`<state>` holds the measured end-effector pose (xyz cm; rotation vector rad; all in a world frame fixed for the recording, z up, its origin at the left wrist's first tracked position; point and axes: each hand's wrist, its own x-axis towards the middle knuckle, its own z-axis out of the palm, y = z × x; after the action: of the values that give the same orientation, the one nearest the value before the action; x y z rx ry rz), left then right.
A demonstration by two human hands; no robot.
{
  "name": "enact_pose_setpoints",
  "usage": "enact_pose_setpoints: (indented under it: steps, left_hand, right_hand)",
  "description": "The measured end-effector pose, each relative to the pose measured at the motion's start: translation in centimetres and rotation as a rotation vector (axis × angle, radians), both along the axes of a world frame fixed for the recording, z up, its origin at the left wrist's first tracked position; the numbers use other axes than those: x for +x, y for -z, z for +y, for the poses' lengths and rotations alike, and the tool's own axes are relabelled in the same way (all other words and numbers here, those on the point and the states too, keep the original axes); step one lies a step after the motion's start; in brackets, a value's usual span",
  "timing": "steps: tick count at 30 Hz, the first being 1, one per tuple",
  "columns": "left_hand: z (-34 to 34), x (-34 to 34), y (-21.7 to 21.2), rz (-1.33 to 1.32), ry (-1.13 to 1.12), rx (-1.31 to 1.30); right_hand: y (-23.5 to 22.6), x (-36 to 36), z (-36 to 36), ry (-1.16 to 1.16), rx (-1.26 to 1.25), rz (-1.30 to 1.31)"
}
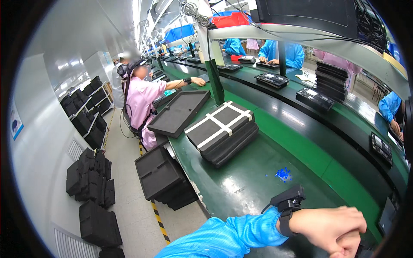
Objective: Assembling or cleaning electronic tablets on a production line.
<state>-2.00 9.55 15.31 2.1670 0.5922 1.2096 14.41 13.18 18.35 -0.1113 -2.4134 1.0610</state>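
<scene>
My left hand [329,225] reaches in from the lower edge in a blue sleeve, with a black wrist strap and a small black camera-like device [290,198] on it. Its fingers are curled closed above the near right part of the green workbench [241,189]. Whatever they grip, if anything, is hidden. A dark object shows partly below the fingers, too cut off to name. I do not see my right hand. Small blue pieces [283,174] lie scattered on the bench beyond my wrist. Farther left sits a stack of black foam trays [221,129] with white straps across its top.
A conveyor [297,114] carrying black electronic units [315,99] runs along the right. An empty black tray [180,112] lies behind the strapped stack. More black trays [159,176] stand beside the bench's left edge. A co-worker in pink [144,94] reaches over the bench farther back.
</scene>
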Motion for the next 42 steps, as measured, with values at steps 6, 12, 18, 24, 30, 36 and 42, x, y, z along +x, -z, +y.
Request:
enact_pose_setpoints:
  steps: [6, 12, 18, 24, 30, 36, 42]
  left_hand:
    - [0.0, -0.2, -0.3, -0.025, 0.053, 0.054]
    - [0.7, -0.8, 0.2, 0.046, -0.263, 0.150]
    - [-0.6, -0.5, -1.4, -0.035, 0.228, -0.054]
    - [2.0, 0.2, -0.3, 0.121, -0.195, 0.109]
    - [0.1, -1.4, -0.6, 0.120, 0.123, -0.185]
    - [1.2, -1.2, -2.0, 0.233, -0.036, -0.129]
    - [-1.9, -1.2, -2.9, 0.159, -0.159, -0.108]
  right_hand:
    - [0.5, -0.3, -0.1, -0.042, -0.036, 0.051]
    - [0.1, -0.2, 0.3, 0.045, 0.005, -0.003]
    - [0.1, -1.0, -0.3, -0.119, -0.073, 0.045]
    - [0.4, 1.6, 0.4, 0.109, 0.050, 0.035]
    - [2.3, -0.6, 0.4, -0.290, -0.352, 0.085]
    - [0.3, 1.0, 0.3, -0.036, -0.198, 0.114]
    - [0.4, 0.7, -1.4, -0.001, -0.226, -0.015]
